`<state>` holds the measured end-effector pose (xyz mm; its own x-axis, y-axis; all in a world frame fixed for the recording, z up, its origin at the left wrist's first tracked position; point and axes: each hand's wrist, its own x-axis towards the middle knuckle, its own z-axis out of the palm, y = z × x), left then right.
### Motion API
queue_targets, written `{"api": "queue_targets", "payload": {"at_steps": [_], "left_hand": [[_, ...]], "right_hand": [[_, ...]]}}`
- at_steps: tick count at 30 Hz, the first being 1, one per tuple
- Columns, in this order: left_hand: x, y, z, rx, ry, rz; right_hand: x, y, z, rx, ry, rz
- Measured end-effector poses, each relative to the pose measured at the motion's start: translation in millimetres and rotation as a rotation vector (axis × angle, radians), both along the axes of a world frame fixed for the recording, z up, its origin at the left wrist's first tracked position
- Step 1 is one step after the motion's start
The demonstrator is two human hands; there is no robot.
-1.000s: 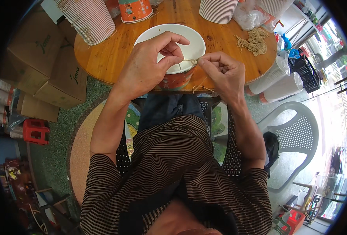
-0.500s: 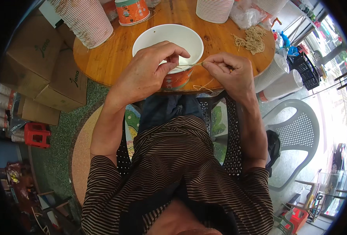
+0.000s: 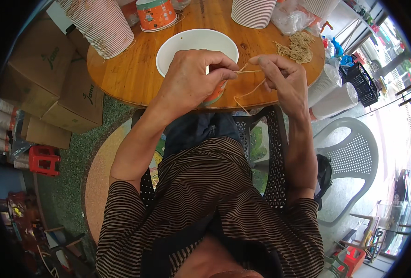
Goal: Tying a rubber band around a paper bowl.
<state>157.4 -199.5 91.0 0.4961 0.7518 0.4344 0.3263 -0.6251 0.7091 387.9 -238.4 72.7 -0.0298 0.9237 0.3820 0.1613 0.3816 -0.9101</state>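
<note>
My left hand (image 3: 194,78) and my right hand (image 3: 282,76) are held together over the near edge of a round wooden table (image 3: 122,78). Both pinch a thin tan string (image 3: 249,72), pulled taut between the fingertips, with a loop hanging down below. Under my left hand stands a white bowl-shaped lid (image 3: 187,44) on an orange-and-white paper cup (image 3: 214,95). A small pile of tan strings (image 3: 300,46) lies on the table just beyond my right hand.
Stacks of paper cups (image 3: 101,23), (image 3: 254,11) and an orange cup (image 3: 155,14) stand at the table's far side. Cup stacks (image 3: 337,95) lie at the right. Cardboard boxes (image 3: 52,78) sit on the left, a grey plastic chair (image 3: 354,157) on the right.
Both hands have shifted slightly toward me, and the string between them is now stretched out straighter. The bowl-shaped lid and cup stay in place.
</note>
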Motion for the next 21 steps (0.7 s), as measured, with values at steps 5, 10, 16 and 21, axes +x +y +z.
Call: {"api": "queue_targets", "payload": {"at_steps": [5, 10, 16, 21], "left_hand": [[0, 1, -1, -0.011, -0.029, 0.007], [0, -1, -1, 0.016, -0.023, 0.019], [-2, -1, -2, 0.001, -0.065, 0.015], [-5, -1, -2, 0.02, -0.075, 0.022]], "right_hand": [[-4, -2, 4, -0.027, -0.03, 0.013], [-12, -5, 5, -0.051, -0.124, 0.026], [-9, -2, -4, -0.019, -0.162, -0.025], [-5, -1, -6, 0.056, -0.14, -0.137]]}}
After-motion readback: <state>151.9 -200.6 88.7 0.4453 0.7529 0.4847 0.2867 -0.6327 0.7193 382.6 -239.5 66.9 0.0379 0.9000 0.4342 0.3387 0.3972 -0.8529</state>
